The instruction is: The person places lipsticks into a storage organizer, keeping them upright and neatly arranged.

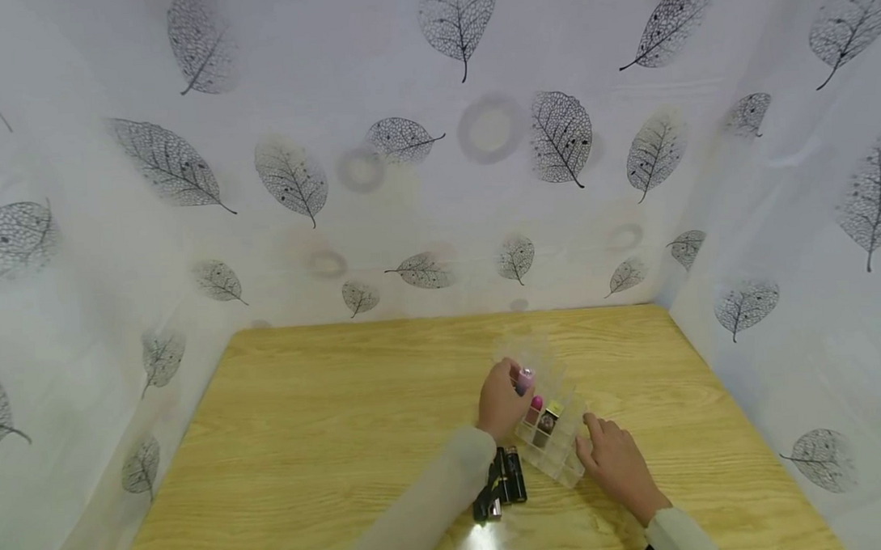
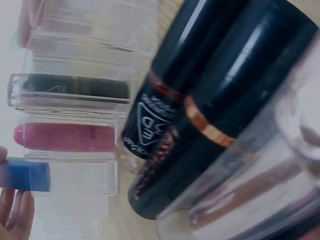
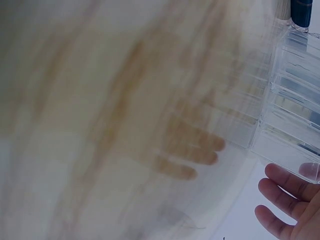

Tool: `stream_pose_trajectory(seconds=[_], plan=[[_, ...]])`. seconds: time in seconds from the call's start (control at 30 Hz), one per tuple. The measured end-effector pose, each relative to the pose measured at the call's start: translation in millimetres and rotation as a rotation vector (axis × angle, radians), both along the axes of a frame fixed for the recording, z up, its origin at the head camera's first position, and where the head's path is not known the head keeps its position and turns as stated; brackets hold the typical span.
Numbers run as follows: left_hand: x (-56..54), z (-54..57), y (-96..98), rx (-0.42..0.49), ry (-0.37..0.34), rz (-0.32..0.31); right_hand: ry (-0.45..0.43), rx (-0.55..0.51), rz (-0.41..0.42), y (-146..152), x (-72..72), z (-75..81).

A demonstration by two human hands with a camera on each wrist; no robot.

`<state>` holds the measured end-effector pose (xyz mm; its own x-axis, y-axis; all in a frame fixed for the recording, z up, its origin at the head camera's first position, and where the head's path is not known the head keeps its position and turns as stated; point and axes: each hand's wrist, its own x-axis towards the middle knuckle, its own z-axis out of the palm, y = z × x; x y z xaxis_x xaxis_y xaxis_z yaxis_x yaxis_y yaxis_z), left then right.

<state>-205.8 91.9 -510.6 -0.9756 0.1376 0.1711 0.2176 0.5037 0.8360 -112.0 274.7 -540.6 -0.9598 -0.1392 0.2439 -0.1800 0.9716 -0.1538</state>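
In the head view my left hand (image 1: 500, 401) pinches a small lipstick tube (image 1: 525, 377) with a lilac end and a darker lower part. It is at the upper left of a clear divided organizer (image 1: 553, 464). From the left wrist, the held tube's blue part (image 2: 37, 175) lies along a compartment beside a pink lipstick (image 2: 70, 137). A black lipstick (image 2: 100, 86) occupies the compartment beyond. My right hand (image 1: 619, 461) rests at the organizer's right side, with its relaxed fingers (image 3: 281, 182) close against the clear wall.
Several black lipstick tubes (image 1: 516, 473) lie on the wooden table (image 1: 329, 424) just left of the organizer, beneath my left forearm. A white curtain (image 1: 423, 203) with leaf prints encloses the table's back and sides.
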Motion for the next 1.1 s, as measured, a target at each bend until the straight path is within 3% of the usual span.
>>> stream_pose_trajectory(seconds=[0.3, 0.53, 0.7, 0.87, 0.93, 1.1], plan=[[1.4, -12.4, 0.2, -0.091, 0.179, 0.047, 0.007, -0.006, -0.003, 0.1, -1.6, -1.9], [6.9, -11.8, -4.8, -0.155, 0.228, 0.059, 0.01, -0.001, -0.002, 0.1, -1.0, -1.1], [11.7, -9.7, -13.7, -0.213, 0.156, 0.053, 0.007, -0.007, -0.007, -0.3, -1.6, -1.5], [16.7, -6.9, -29.4, -0.188, 0.06, 0.019, 0.007, -0.009, -0.009, 0.0, -2.5, -2.1], [19.6, -5.1, -38.0, -0.186, 0.035, -0.019, 0.006, -0.007, -0.009, 0.2, -2.3, -2.0], [29.8, 1.2, -60.5, -0.233, 0.007, -0.177, -0.014, -0.006, -0.016, 0.3, -1.3, -0.8]])
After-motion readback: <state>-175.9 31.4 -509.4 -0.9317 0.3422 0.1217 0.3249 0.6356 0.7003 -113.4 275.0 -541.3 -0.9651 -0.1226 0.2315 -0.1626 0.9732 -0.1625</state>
